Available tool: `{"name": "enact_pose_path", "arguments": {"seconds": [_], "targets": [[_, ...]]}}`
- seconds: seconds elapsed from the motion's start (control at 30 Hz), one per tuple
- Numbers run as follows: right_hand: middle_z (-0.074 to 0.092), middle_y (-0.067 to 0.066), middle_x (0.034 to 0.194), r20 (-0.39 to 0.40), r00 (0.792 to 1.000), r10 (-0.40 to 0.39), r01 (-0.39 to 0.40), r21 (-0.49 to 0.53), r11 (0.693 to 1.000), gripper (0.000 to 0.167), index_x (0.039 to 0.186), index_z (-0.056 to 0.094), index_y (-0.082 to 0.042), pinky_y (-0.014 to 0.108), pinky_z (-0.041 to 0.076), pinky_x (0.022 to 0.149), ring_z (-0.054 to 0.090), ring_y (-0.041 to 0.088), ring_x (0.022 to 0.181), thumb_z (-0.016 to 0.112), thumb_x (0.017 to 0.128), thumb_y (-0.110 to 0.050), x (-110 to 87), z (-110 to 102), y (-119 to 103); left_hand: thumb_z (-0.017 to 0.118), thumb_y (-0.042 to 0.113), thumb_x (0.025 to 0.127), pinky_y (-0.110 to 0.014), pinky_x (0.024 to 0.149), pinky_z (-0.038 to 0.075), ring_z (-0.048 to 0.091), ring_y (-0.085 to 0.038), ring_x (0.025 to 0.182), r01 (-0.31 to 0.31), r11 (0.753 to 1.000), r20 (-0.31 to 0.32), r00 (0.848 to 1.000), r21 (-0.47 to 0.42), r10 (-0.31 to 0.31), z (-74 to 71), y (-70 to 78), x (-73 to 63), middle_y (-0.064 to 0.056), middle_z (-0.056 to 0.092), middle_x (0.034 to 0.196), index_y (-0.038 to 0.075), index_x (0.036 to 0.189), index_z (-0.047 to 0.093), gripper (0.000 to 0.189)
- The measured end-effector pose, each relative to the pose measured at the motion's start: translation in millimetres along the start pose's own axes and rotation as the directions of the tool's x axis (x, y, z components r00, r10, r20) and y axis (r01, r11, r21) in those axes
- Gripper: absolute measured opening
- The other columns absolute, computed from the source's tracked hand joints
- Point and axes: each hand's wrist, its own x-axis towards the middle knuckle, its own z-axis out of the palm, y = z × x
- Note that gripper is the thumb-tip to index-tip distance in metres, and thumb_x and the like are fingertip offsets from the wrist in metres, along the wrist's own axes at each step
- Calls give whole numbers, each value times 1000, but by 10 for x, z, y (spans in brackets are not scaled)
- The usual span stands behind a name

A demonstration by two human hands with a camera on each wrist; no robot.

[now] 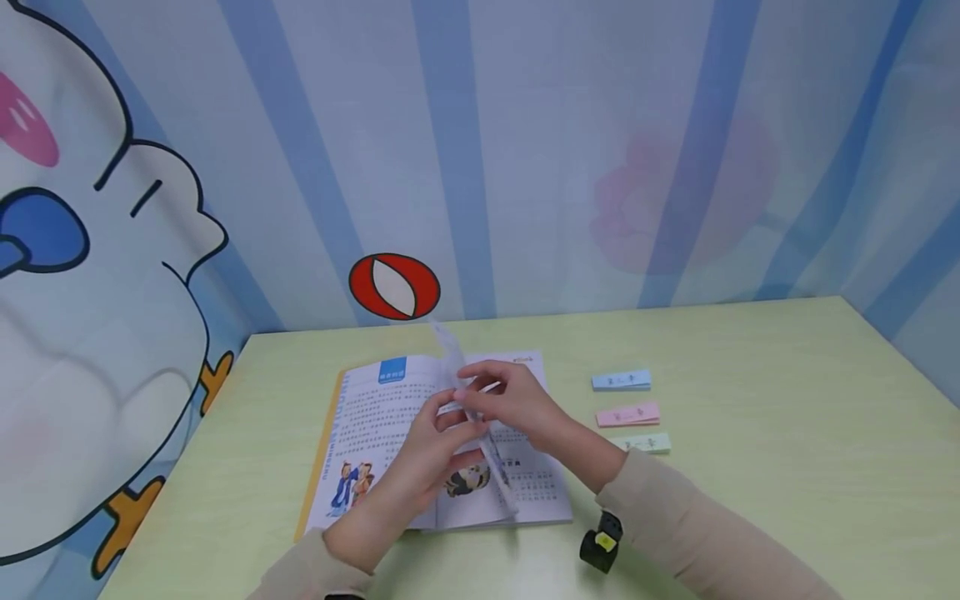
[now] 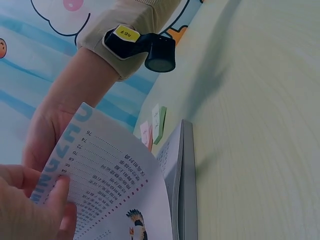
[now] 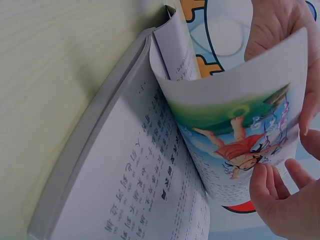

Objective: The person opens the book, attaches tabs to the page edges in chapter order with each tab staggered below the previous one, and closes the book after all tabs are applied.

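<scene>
An open book (image 1: 367, 425) with printed text and coloured pictures lies on the table, one page (image 1: 496, 479) standing up from it. My left hand (image 1: 431, 458) holds this page from the left. On that side the left wrist view shows a numbered list and a bird picture on the page (image 2: 120, 175). From the right, my right hand (image 1: 517, 404) pinches the page's outer edge, close to the left fingertips. A child figure in red is printed on the page's other side (image 3: 240, 130), where right fingertips (image 3: 259, 182) touch it.
Right of the book lie three folded paper strips with handwriting: blue (image 1: 621, 381), pink (image 1: 627, 414) and green (image 1: 648, 442), the green partly behind the right forearm. A black wrist camera (image 1: 600, 546) hangs under the right sleeve. A striped blue backdrop (image 1: 525, 167) rises behind the table.
</scene>
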Motion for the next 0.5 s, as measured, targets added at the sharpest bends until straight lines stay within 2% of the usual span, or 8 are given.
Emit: {"name": "enact_pose_path", "arguments": {"seconds": [0.13, 0.3, 0.5], "targets": [[61, 6, 103, 46, 998, -48, 50, -48, 998, 33, 117, 63, -8, 35, 52, 71, 57, 19, 86, 67, 85, -18, -10, 0, 19, 56, 4, 90, -32, 82, 51, 56, -21, 101, 15, 1000, -22, 1000, 1, -15, -68, 5, -17, -19, 48, 127, 8, 140, 28, 57], [60, 5, 112, 114, 985, -133, 151, -174, 973, 33, 117, 64, -9, 26, 50, 65, 55, 19, 89, 67, 85, -14, -35, 4, 37, 55, 2, 89, -28, 77, 52, 58, -19, 95, 29, 999, -50, 998, 14, -28, -171, 22, -45, -17, 53, 119, 7, 138, 33, 54], [58, 2, 111, 132, 983, -130, 158, -234, 959, 33, 118, 64, -12, 26, 50, 64, 56, 17, 91, 67, 86, -18, -63, 58, 56, 55, -1, 88, -25, 73, 52, 60, -17, 91, 35, 999, -96, 995, -21, -37, -302, 47, -85, -14, 58, 112, 4, 135, 36, 52]]}}
